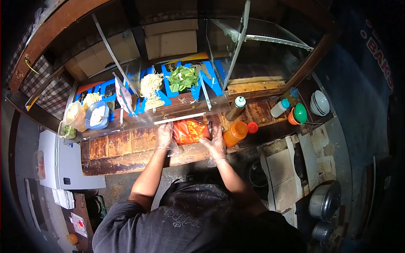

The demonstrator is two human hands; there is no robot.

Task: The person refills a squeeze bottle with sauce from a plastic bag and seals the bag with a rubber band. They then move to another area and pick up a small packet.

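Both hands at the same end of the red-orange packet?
No, the left hand is at the red-orange packet's left end and the right hand at its right end.

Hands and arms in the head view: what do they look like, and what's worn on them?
The left hand and right hand seem to be in thin, clear plastic gloves, loose at the wrist. The forearms are uncovered. The black top has short sleeves and pale line markings on its body.
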